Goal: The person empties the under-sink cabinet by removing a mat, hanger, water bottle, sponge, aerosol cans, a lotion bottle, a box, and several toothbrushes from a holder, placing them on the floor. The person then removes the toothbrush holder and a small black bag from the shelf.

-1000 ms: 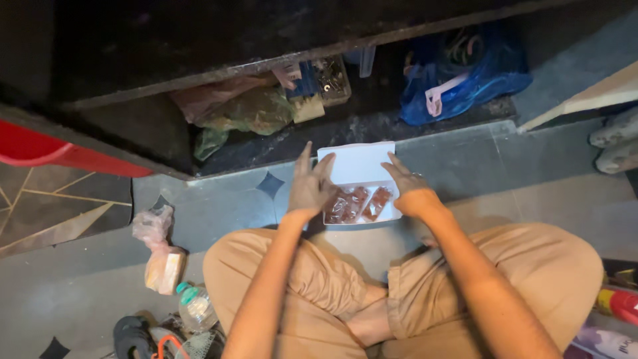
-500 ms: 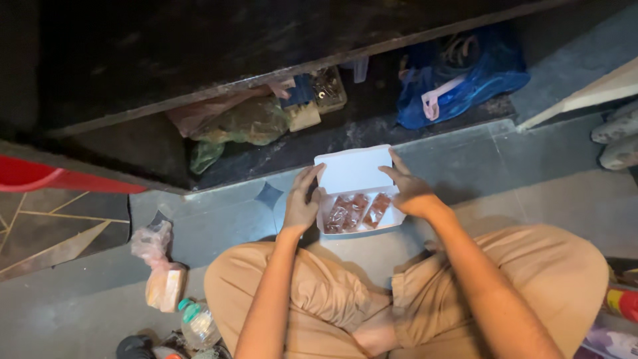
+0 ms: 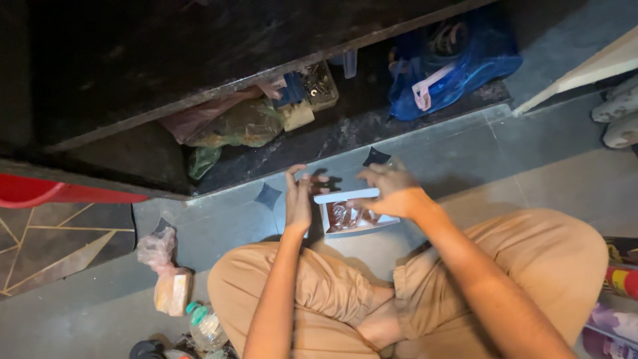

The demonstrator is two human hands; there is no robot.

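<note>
I sit cross-legged on a grey tiled floor with a small white box [image 3: 382,221] in front of my knees. It holds several reddish-brown pieces in clear wrappers [image 3: 347,215]. The box's lid [image 3: 339,197] is tilted forward, half down over the contents. My left hand [image 3: 298,197] is against the box's left side, fingers pointing up. My right hand [image 3: 391,190] lies over the lid's right part and presses on it. Motion blurs both hands' fingers.
A dark low shelf ahead holds a blue plastic bag [image 3: 458,63], a green bag [image 3: 242,124] and a clear tub of small metal parts [image 3: 319,84]. A wrapped packet [image 3: 171,290] and a water bottle [image 3: 207,326] lie at my left. A red can [image 3: 622,280] and pale shoes [image 3: 619,117] are at right.
The lid stood fully open and flat before; now it is swung forward, half over the wrapped pieces. My right hand moved up onto the lid, and the left shifted along the box's side.
</note>
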